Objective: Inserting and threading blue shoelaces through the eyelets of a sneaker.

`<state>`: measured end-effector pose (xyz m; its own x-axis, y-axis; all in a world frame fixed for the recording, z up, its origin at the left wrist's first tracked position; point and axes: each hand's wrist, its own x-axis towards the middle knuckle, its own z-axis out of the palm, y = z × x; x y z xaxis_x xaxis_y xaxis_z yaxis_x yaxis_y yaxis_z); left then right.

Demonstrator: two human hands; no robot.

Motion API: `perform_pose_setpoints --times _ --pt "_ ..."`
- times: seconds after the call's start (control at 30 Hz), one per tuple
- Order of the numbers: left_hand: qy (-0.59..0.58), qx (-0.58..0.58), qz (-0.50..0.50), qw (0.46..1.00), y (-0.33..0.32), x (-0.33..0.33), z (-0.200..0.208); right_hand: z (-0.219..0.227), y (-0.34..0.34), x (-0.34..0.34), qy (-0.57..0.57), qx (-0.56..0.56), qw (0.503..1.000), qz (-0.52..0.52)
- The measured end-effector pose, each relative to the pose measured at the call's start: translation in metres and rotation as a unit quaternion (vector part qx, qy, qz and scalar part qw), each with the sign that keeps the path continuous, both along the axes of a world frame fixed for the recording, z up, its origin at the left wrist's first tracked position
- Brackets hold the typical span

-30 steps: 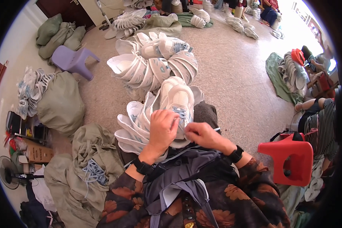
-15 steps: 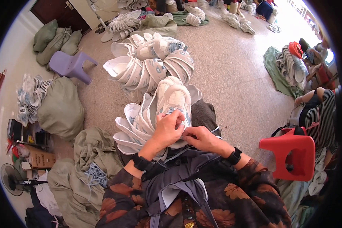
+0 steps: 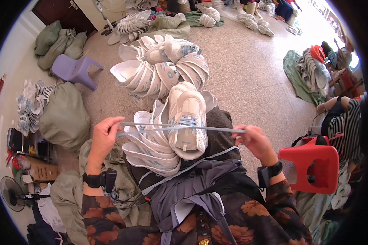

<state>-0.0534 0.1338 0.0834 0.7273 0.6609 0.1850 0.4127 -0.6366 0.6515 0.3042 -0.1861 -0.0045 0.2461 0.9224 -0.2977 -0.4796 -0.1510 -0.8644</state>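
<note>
A white and grey shoe upper point(image 3: 187, 141) lies on my lap, with blue-grey lacing across its tongue. From it a blue-grey shoelace point(image 3: 216, 129) runs taut out to both sides. My left hand point(image 3: 105, 134) pinches the lace's left strands, out beside the shoe. On the other side, my right hand point(image 3: 252, 139) grips the right part of the lace between thumb and fingers. Several more shoe uppers point(image 3: 147, 151) are nested just left of the laced one. Another loose lace point(image 3: 192, 169) crosses my grey apron point(image 3: 180, 183).
A ring of stacked shoe uppers point(image 3: 163, 73) stands on the floor ahead. At the left are a purple stool point(image 3: 75, 69), a stuffed sack point(image 3: 65, 114) and a fan point(image 3: 13, 194). A red stool point(image 3: 310, 163) is near my right, with a person in striped clothing point(image 3: 345, 134) beyond.
My hands have moved apart from the middle of the shoe out to either side, drawing the shoelace out straight. The shoe's tongue and lacing are now uncovered.
</note>
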Motion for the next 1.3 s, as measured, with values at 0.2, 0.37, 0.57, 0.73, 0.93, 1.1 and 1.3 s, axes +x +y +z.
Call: perform_pose_setpoints --times 0.2,0.37,0.57,0.73,0.93,1.1,1.3 --pt "0.197 0.249 0.078 0.945 0.034 -0.054 -0.014 -0.009 -0.042 0.036 0.223 0.153 0.925 -0.267" --pt "0.198 0.25 0.154 0.935 0.082 -0.134 -0.027 -0.062 -0.107 0.121 0.342 0.297 0.862 -0.226" --pt "0.247 0.312 0.271 0.877 0.136 -0.225 -0.03 -0.109 -0.214 0.196 0.201 0.217 0.884 -0.362" --pt "0.29 0.316 0.355 0.831 0.127 -0.213 -0.013 -0.113 -0.239 0.219 0.188 0.103 0.836 -0.505" --pt "0.018 -0.197 0.242 0.95 0.049 -0.083 -0.039 -0.141 -0.168 0.184 -0.02 0.001 0.95 -0.313" --pt "-0.095 -0.603 0.096 0.787 -0.055 0.022 -0.05 -0.054 -0.021 0.047 0.109 -0.121 0.986 -0.045" --pt "-0.109 -0.593 0.012 0.798 -0.071 0.065 -0.066 0.009 0.063 -0.023 -0.024 -0.039 0.99 0.136"
